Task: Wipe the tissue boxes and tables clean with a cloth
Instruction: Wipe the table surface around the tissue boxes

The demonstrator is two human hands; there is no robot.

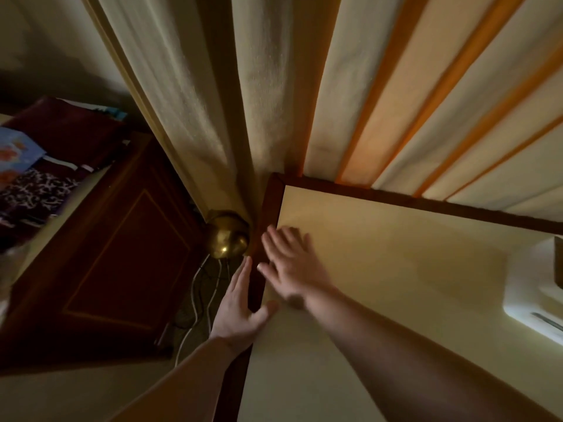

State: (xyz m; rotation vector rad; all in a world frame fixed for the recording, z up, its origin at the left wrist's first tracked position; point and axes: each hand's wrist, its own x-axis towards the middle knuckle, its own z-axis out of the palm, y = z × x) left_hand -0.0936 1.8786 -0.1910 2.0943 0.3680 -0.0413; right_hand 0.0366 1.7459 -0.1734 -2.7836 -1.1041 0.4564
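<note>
Resting flat with straight, spread fingers, the right hand (289, 263) lies on the tabletop (396, 269) near its far left corner and holds nothing; it looks a little blurred. The left hand (237, 309) is also wide and flat, its fingers along the outer side of the dark wooden edge and its thumb over the edge onto the top. The tabletop has a smooth pale cream surface inside a dark red-brown wooden frame with a square corner. Just beside that corner sits a round, shiny brass-coloured ball (227, 236), with thin white cables (195, 300) running below it. Behind hang cream curtains (198, 102) of coarse woven cloth with orange stripes at the right. At the left stands a dark wooden cabinet (115, 263) with a thin inlaid line.
</note>
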